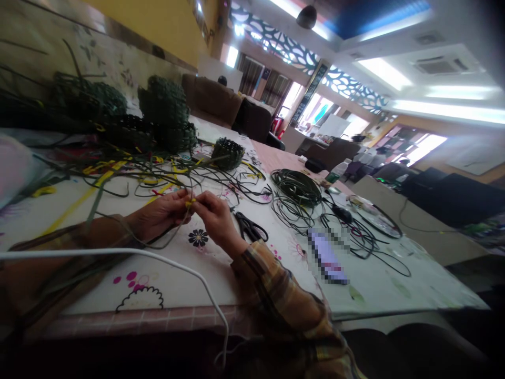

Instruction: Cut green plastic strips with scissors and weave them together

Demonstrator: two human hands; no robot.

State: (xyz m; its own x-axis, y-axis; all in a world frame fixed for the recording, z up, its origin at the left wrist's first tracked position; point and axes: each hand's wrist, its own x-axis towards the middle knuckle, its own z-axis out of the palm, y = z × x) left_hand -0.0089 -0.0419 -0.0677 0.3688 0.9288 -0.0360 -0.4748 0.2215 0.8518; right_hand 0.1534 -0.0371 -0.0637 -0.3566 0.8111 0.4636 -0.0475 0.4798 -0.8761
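Note:
Over the flowered tablecloth (pixel 177 284), my left hand (pixel 163 213) and my right hand (pixel 216 213) meet with fingertips pinched together. Between them is a small yellow woven piece (pixel 190 203), gripped from both sides. A thin green strip (pixel 158 246) curves down from the piece below my left hand, and another stretch rises above it. Black-handled scissors (pixel 251 227) lie just right of my right hand. Loose green and yellow strips are strewn behind both hands. The fine shape of the yellow piece is too small to make out.
Dark green woven baskets (pixel 163 100) stand at the back left, with a small one (pixel 228 152) nearer. A coil of green strip (pixel 295 187), a purple blurred-out object (pixel 327 258) and a bottle (pixel 338 171) lie rightward. A white cable (pixel 158 255) crosses in front.

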